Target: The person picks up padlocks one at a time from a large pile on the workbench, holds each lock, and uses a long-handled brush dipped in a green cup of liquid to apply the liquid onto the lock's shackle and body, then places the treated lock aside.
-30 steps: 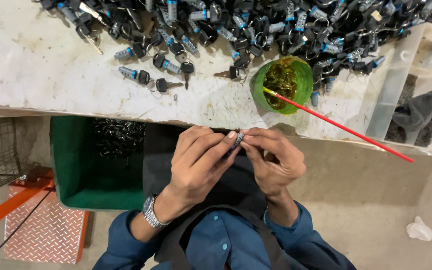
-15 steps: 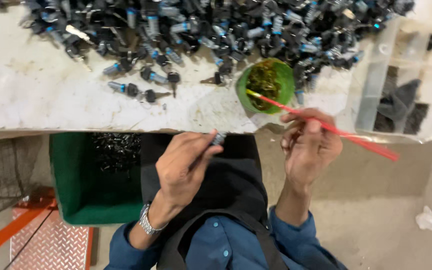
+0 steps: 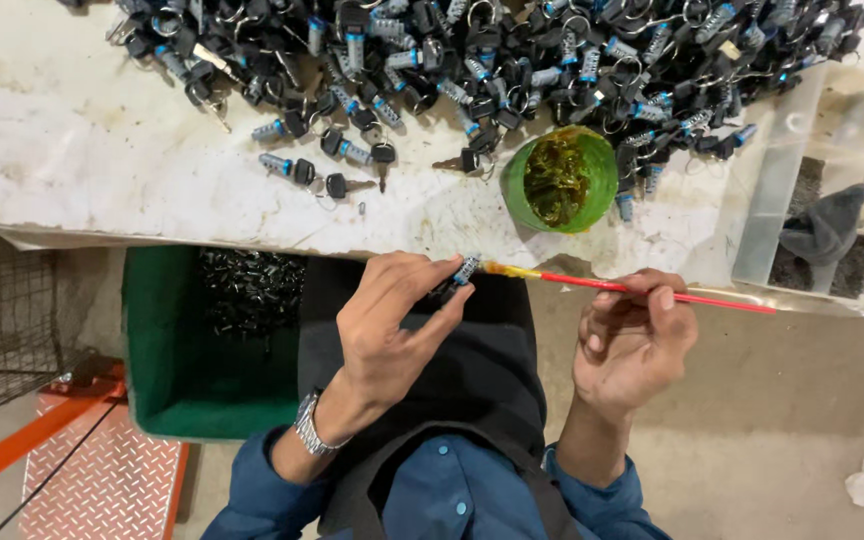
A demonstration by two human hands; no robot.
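Half-hidden lock cylinder (image 3: 464, 270) in left hand (image 3: 392, 330) — brush (image 3: 632, 289) tip touching.

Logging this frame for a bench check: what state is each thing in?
Left hand: gripping a lock cylinder.
Right hand: holding a red brush, bristles at the cylinder's tip.
Green cup: open, upright, holding yellowish grease.
Green bin: partly filled with dark parts.

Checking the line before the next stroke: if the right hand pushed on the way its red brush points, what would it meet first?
The brush in the right hand points left; its yellowish tip is at the small lock cylinder pinched in the left hand. It looks to be touching already, though depth is unclear.
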